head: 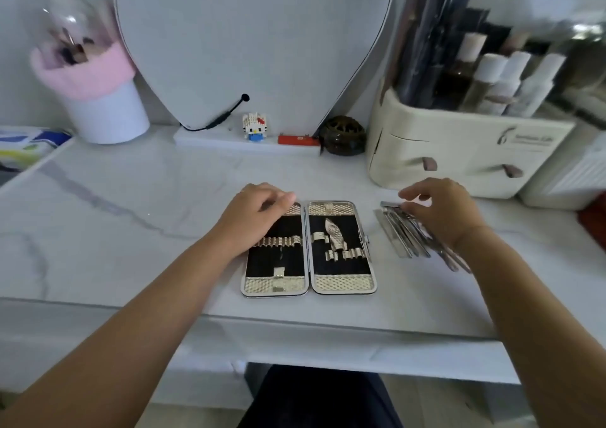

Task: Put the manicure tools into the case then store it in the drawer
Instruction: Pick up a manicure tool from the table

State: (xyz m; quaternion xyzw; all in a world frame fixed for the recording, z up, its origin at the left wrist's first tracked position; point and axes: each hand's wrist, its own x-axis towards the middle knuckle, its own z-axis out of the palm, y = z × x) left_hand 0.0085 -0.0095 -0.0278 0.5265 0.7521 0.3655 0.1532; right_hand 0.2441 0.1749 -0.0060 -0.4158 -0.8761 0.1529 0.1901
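two hands: left hand point(259, 212) relaxed on case point(341, 265), right hand point(442, 209) covering tools point(395, 235), grip unclear.

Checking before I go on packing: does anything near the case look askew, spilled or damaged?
Nothing stands out. The case lies open and flat, its loops look empty; the manicure tools sit in a loose heap right of it, under the right hand.
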